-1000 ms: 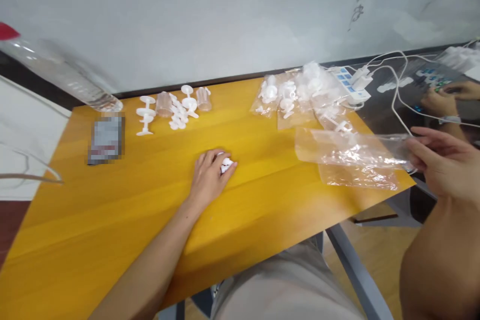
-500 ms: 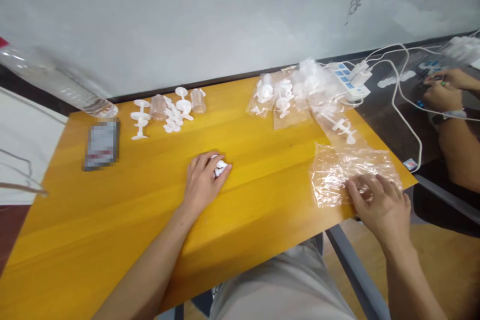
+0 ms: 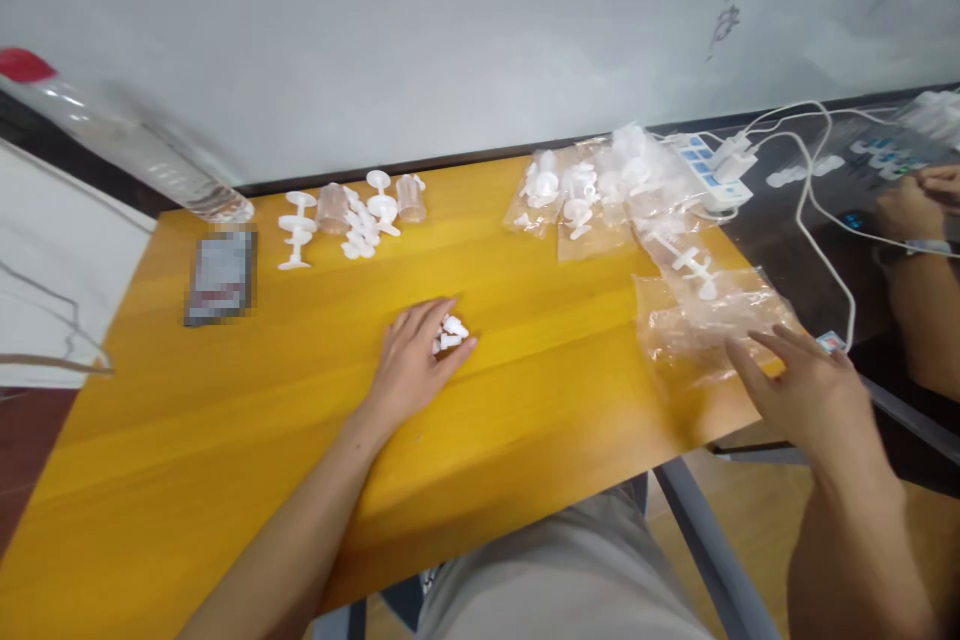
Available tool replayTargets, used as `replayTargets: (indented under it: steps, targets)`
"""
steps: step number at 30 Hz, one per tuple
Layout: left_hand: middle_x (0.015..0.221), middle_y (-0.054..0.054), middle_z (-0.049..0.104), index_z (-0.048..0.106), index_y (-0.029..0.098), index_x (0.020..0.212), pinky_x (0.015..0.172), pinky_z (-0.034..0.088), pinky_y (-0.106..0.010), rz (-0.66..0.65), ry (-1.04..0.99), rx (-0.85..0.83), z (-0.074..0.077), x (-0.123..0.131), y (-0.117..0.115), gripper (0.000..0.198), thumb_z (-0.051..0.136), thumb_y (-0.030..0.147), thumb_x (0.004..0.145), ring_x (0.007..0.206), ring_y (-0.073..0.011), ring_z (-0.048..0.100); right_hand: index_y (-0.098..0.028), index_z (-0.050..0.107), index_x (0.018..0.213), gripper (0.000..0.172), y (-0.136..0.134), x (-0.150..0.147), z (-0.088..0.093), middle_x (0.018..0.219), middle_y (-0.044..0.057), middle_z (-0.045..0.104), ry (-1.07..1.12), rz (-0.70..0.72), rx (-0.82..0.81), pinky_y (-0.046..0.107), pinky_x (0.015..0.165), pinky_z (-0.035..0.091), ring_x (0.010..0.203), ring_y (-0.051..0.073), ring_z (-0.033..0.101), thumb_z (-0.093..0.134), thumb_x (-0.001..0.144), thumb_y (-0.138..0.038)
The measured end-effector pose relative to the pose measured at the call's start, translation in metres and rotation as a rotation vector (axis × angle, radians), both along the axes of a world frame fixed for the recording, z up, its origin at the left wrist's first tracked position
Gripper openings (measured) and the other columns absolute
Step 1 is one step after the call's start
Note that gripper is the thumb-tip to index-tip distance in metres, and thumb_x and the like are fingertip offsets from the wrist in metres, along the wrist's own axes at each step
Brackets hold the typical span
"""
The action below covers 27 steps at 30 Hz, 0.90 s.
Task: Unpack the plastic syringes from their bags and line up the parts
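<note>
My left hand rests on the table with thumb and fingers apart, cupped beside several small white plastic pieces. Its fingers partly hide those pieces. My right hand is over the table's right edge, fingers spread and holding nothing. Just beyond its fingertips lies a crumpled clear plastic bag; whether they touch it I cannot tell.
White plastic parts and clear cups stand at the back left, near a phone-like blurred item and a water bottle. Bagged parts and a power strip lie back right. A co-worker's hands are at far right.
My right hand has lifted off the clear bag and moved right, its fingers spreading. My left thumb and fingers have parted a little, showing more of the white pieces. The view has shifted slightly.
</note>
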<state>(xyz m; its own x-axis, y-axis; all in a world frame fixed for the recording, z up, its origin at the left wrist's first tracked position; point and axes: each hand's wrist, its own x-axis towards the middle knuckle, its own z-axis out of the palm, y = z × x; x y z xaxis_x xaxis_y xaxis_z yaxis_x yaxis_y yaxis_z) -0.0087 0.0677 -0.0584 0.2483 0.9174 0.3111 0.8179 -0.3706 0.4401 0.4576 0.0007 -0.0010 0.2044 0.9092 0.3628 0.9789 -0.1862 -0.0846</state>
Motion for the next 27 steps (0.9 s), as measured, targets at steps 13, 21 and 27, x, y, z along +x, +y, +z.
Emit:
replayTargets:
  steps: [13,21,27]
  targets:
    - [0.123,-0.008,0.077,0.069,0.026,0.124,0.101,0.06,-0.044,0.083,-0.129,-0.068,0.004,-0.037,-0.028,0.027,0.06,0.037,0.101,0.109,-0.026,0.075,-0.013,0.072,0.123,0.028,0.1,-0.28,-0.006,0.127,0.017,0.069,0.204,0.864,-0.544,0.035,0.095,0.052,0.113,0.027,0.067,0.053,0.105,-0.024]
    - [0.103,-0.004,0.079,0.072,0.025,0.109,0.083,0.061,-0.036,0.223,-0.177,-0.09,0.023,-0.056,-0.016,0.022,0.061,0.042,0.099,0.085,-0.0211,0.075,-0.014,0.075,0.107,0.03,0.128,-0.271,0.017,0.103,0.014,0.075,0.182,0.915,-0.551,0.029,0.083,0.044,0.091,0.021,0.068,0.045,0.106,-0.017]
    - [0.099,-0.003,0.078,0.077,0.023,0.108,0.088,0.055,-0.035,0.236,-0.104,0.021,0.076,-0.052,0.092,0.025,0.066,0.041,0.094,0.088,-0.0207,0.07,-0.012,0.078,0.101,0.024,0.238,-0.281,0.055,0.094,0.01,0.076,0.101,0.838,-0.472,0.03,0.084,0.048,0.092,0.023,0.069,0.055,0.095,-0.017]
